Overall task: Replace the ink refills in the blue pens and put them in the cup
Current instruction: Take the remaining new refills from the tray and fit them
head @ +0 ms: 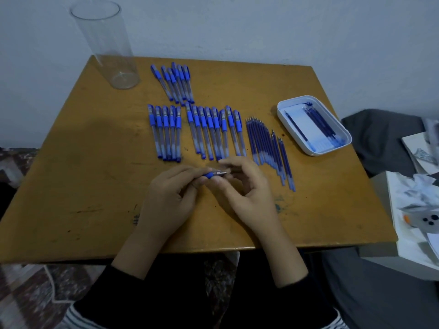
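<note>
My left hand [171,195] grips a blue pen [210,174] by its rubber grip, with the metal tip pointing right. My right hand [244,186] has its fingers curled around that tip end. Both hands hover over the near middle of the wooden table [83,186]. Several capped blue pens [194,131] lie in rows beyond the hands, with another bunch [177,83] farther back. A row of loose blue refills [268,148] lies to the right. A tall clear cup [107,43] stands at the back left corner, with nothing in it.
A white tray [285,108] holding several refills sits at the right side of the table. Off the table's right edge are grey cloth [380,138] and a white box with crumpled paper [418,205]. A wall stands behind the table.
</note>
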